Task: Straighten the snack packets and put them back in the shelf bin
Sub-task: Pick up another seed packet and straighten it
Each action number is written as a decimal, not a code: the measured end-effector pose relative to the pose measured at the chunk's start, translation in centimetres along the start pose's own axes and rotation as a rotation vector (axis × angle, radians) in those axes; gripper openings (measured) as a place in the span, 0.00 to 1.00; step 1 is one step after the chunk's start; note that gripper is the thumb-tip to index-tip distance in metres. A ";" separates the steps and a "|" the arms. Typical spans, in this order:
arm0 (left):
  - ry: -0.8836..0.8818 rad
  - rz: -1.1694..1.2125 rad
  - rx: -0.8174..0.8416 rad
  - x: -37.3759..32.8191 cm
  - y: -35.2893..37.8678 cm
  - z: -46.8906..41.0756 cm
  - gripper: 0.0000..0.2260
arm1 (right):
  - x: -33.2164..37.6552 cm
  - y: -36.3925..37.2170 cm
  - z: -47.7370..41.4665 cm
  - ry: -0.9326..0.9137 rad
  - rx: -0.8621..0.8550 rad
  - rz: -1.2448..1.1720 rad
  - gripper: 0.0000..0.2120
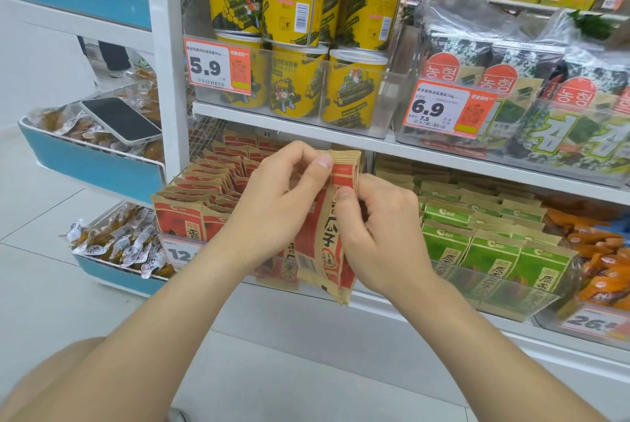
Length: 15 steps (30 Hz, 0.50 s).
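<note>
A small stack of red and tan snack packets [327, 251] hangs upright in front of the lower shelf. My left hand [276, 203] grips the stack's left side, with the thumb pressed on the top corner. My right hand [378, 234] pinches the right edge just below the top. Behind my hands, rows of the same red packets [204, 189] stand in a clear shelf bin [191, 251] with a price tag on its front. Part of the bin is hidden by my left forearm.
Green packets [477, 234] fill the bin to the right, and orange packets [596, 258] lie further right. Yellow tubs [293, 46] and seaweed bags [511, 80] sit on the shelf above. A phone [121, 120] lies on a blue rack of wrapped snacks at left.
</note>
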<state>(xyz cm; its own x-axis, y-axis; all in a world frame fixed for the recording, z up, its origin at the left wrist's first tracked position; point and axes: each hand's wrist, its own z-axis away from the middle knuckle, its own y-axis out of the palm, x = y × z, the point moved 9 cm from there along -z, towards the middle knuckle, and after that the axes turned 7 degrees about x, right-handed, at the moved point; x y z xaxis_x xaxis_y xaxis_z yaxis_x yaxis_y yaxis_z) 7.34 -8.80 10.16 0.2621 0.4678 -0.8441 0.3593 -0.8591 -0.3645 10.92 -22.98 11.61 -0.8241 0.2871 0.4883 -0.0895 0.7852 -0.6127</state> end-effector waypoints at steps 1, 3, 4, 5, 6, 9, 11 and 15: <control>-0.021 0.087 -0.011 0.1 0.0 0.0 0.08 | 0.1 0.0 0.0 -0.012 0.003 -0.011 0.16; -0.081 0.294 -0.055 0.4 -0.2 0.2 0.12 | 0.1 0.2 0.0 -0.038 0.035 -0.048 0.16; -0.113 0.391 -0.076 0.7 -0.3 0.2 0.17 | 0.1 0.3 0.0 -0.049 0.056 -0.064 0.16; -0.137 0.456 -0.090 0.9 -0.5 0.3 0.21 | 0.1 0.5 0.1 -0.058 0.074 -0.075 0.16; -0.142 0.485 -0.097 0.9 -0.7 0.3 0.22 | 0.0 0.6 0.2 -0.060 0.084 -0.085 0.17; -0.136 0.504 -0.115 0.8 -0.8 0.3 0.13 | -1.2 0.9 0.0 0.046 0.105 -0.196 0.19; -0.170 0.605 -0.140 1.4 -0.6 0.4 0.12 | -2.3 1.1 -0.2 0.168 0.110 -0.304 0.18; -0.257 0.703 -0.129 2.5 -0.2 0.0 0.09 | -3.9 0.9 -0.1 0.365 0.021 -0.483 0.07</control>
<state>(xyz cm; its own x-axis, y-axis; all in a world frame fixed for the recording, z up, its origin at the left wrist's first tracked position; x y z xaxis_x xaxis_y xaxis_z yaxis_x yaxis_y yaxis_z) 7.92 -7.44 8.10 0.2568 -0.2576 -0.9315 0.2906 -0.8986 0.3286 14.12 -23.37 9.23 -0.4429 0.0736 0.8935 -0.4199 0.8635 -0.2793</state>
